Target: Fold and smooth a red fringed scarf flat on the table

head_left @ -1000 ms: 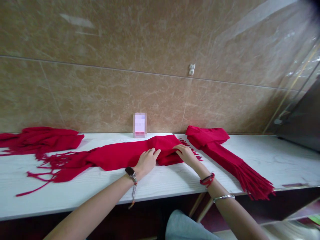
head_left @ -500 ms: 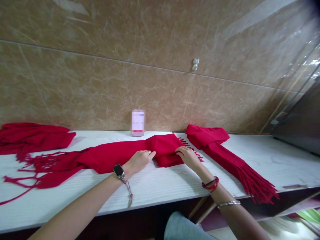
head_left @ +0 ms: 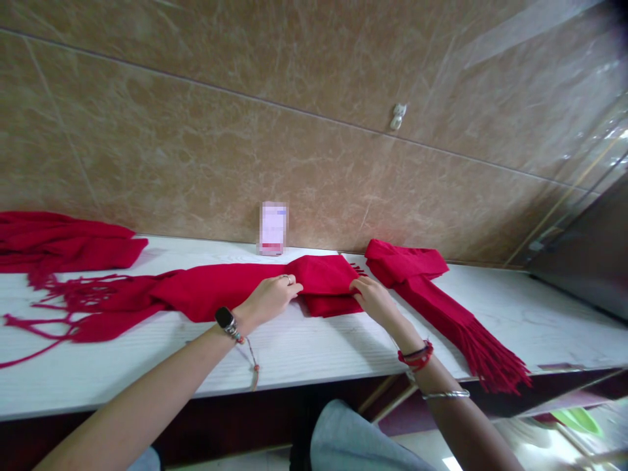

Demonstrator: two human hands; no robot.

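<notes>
A long red scarf (head_left: pixel 210 294) with fringed ends lies across the white table (head_left: pixel 304 353), its right end folded over into a thick pad (head_left: pixel 326 288). My left hand (head_left: pixel 269 299) rests on the scarf just left of the fold, fingers together and pressing down on the cloth. My right hand (head_left: pixel 373 298) pinches the right edge of the folded part. A watch and a beaded cord are on my left wrist; red and silver bracelets are on my right.
A second red scarf (head_left: pixel 432 307) lies at the right, its fringe hanging over the table's front edge. Another red scarf (head_left: pixel 63 242) is piled at the far left. A small pink card (head_left: pixel 273 227) stands against the brown marble wall. A dark cabinet (head_left: pixel 589 261) stands at the right.
The folded end has been drawn in tighter and the loose fringe at its right is mostly tucked under. Both hands moved slightly up and closer to the fold; the view tilted.
</notes>
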